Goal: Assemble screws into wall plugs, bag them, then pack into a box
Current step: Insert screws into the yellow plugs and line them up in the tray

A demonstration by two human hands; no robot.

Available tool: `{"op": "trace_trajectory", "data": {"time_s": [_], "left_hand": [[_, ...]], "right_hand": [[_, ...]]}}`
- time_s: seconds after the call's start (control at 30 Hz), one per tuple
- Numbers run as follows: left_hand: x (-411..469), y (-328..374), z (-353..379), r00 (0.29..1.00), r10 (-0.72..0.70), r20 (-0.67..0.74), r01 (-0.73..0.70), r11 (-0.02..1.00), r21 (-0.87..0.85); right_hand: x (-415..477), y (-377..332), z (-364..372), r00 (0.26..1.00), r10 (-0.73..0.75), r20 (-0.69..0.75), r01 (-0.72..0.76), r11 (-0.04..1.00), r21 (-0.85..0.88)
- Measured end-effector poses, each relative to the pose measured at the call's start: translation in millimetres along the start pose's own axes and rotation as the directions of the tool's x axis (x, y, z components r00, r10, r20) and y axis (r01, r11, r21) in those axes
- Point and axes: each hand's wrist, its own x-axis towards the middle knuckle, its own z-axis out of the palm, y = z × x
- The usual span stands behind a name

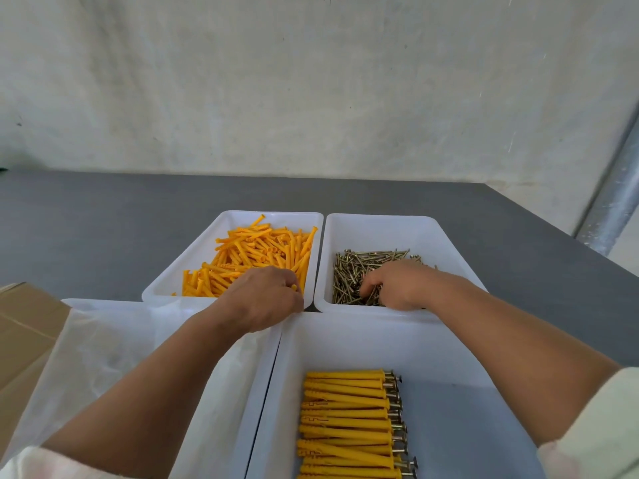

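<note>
Wall plugs [256, 254], loose and orange, fill the far left tray [179, 267] on the grey table [103, 219]. Just beside it, the far right tray [380, 233] holds a heap of brass-coloured screws [349, 274].

My left hand [262, 299] sits at that plug tray's near right corner, fingers curled in. The tip of a single plug [294, 288] pokes out between them, so I read this hand as pinching that piece.

My right hand [401, 285] is down in the screws with its fingers [371, 286] bent into the heap. I cannot tell whether they actually have hold of a screw.

Closer to me, the near right tray [449, 347] carries a neat row of finished plugs [345, 420], lying side by side with the screw heads pointing right. The near left tray [242, 409] has clear plastic bags [103, 340] in it, under my left forearm. A cardboard box [24, 323] stands at the left edge, touching that tray.
</note>
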Motion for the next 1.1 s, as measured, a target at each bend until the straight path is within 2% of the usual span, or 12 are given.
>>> {"op": "trace_trajectory", "data": {"time_s": [0.17, 0.5, 0.6, 0.7, 0.97, 1.1], "left_hand": [[0.2, -2.1, 1.8, 1.000, 0.005, -0.020, -0.006, 1.000, -0.015], [-1.7, -1.5, 3.6, 0.999, 0.011, -0.042, -0.011, 1.000, 0.004], [-2.2, -1.5, 5.5, 0.998, 0.014, -0.064, -0.013, 1.000, 0.014], [-2.6, -2.2, 7.0, 0.995, 0.025, -0.092, -0.024, 1.000, 0.015], [-1.9, -2.7, 9.0, 0.981, 0.033, -0.193, -0.044, 0.998, -0.050], [0.0, -3.1, 6.7, 0.956, 0.002, -0.293, -0.029, 0.996, -0.088]], "right_hand": [[2.1, 4.1, 1.4, 0.999, -0.040, -0.032, 0.038, 0.998, -0.054], [-8.6, 16.0, 1.4, 0.999, 0.029, 0.018, -0.030, 0.997, 0.070], [-9.8, 15.8, 1.9, 0.998, 0.046, 0.040, -0.051, 0.987, 0.154], [-9.5, 15.0, 2.7, 0.999, 0.036, 0.036, -0.042, 0.988, 0.151], [-15.1, 16.8, 6.0, 0.991, 0.109, -0.078, -0.084, 0.959, 0.272], [-24.1, 16.1, 3.3, 0.970, 0.107, -0.218, -0.041, 0.956, 0.289]]}}
